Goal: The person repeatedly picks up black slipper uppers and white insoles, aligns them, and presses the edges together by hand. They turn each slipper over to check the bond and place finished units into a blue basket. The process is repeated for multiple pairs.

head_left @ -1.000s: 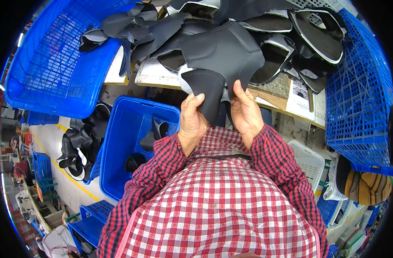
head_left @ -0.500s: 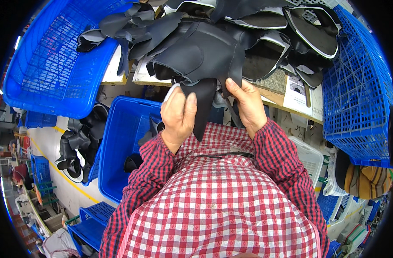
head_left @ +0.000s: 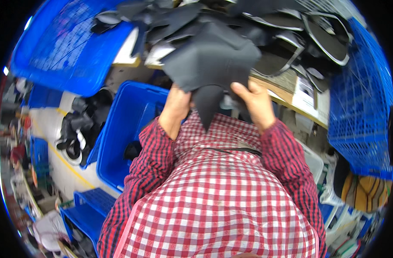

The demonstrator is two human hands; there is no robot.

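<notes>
A black shoe upper [head_left: 213, 58], smeared by motion, is held up in front of me over the near edge of the table. Its pointed tongue-like flap [head_left: 208, 103] hangs down between my hands. My left hand [head_left: 176, 105] grips the lower left edge, the fingers partly hidden behind the material. On the other side my right hand [head_left: 254, 101] pinches the lower right edge, thumb on top. Beyond it, more black uppers [head_left: 287, 21] with pale linings lie heaped on the table [head_left: 274, 90].
A blue basket [head_left: 59, 56] stands tilted at the table's left, and another blue crate [head_left: 360, 103] at its right. Below left, a blue bin [head_left: 108, 142] contains dark pieces. Black uppers [head_left: 82, 124] are piled farther left. A striped cloth [head_left: 366, 191] lies at lower right.
The upper has spread out and turned its broad face toward me. My left hand has opened out of its raised fist and shifted to the upper's edge. The view has swung slightly.
</notes>
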